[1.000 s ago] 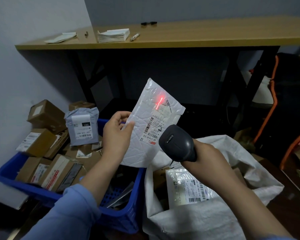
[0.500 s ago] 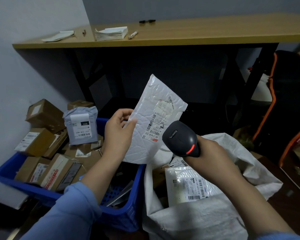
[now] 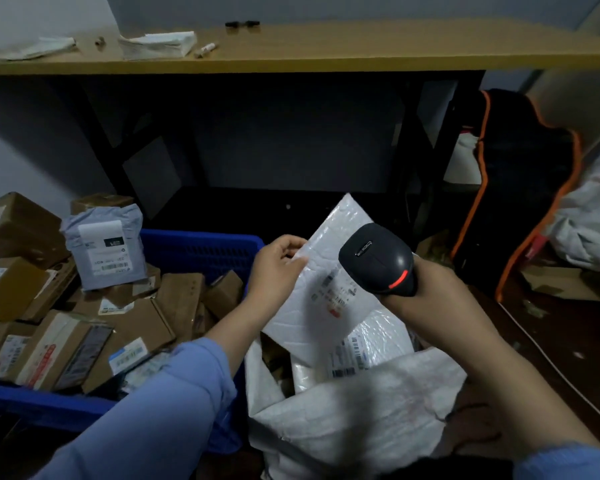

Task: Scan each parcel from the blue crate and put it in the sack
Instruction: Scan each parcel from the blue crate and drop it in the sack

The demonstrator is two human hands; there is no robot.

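Observation:
My left hand (image 3: 276,268) pinches a white bubble mailer (image 3: 326,292) by its left edge, label up, right over the open mouth of the white woven sack (image 3: 354,417). My right hand (image 3: 426,292) grips a black barcode scanner (image 3: 378,258) with a red light lit on its side, held just above the mailer's right part. Inside the sack lies another white parcel (image 3: 371,344) with a barcode label. To the left, the blue crate (image 3: 201,247) holds several brown cardboard boxes and a grey poly mailer (image 3: 104,244) standing upright.
A wooden table (image 3: 326,46) with black legs spans the back, with papers and small items on top. A black and orange bag (image 3: 513,188) stands at the right, more white sacks behind it. A thin cable runs across the dark floor at the right.
The mailer has come down and to the right, from upright in front of me to over the sack's mouth. The scanner's red beam on the label is gone. My head tilted down.

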